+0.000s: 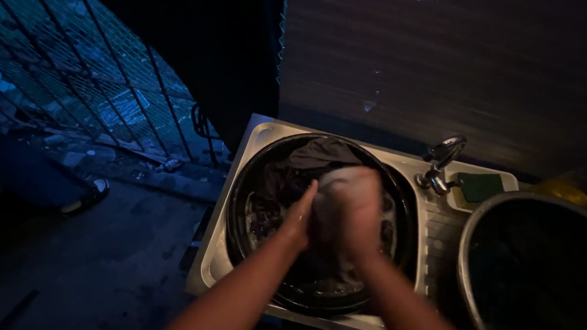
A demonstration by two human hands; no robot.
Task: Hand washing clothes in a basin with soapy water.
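A dark round basin [240,190] sits inside a steel sink [207,259] and holds wet dark clothes [307,158] in sudsy water. Above the basin's middle, my left hand [302,214] and my right hand [353,216] press together around a bunched pale wet cloth [345,182]. The cloth is blurred with motion and partly hidden by my fingers. Both forearms reach in from the bottom edge.
A metal tap [441,160] stands at the sink's right rim, beside a green soap bar [480,186] on the ledge. A large grey bucket [474,241] sits at the lower right. A wire fence [85,83] and a dark floor lie to the left; a ribbed wall rises behind.
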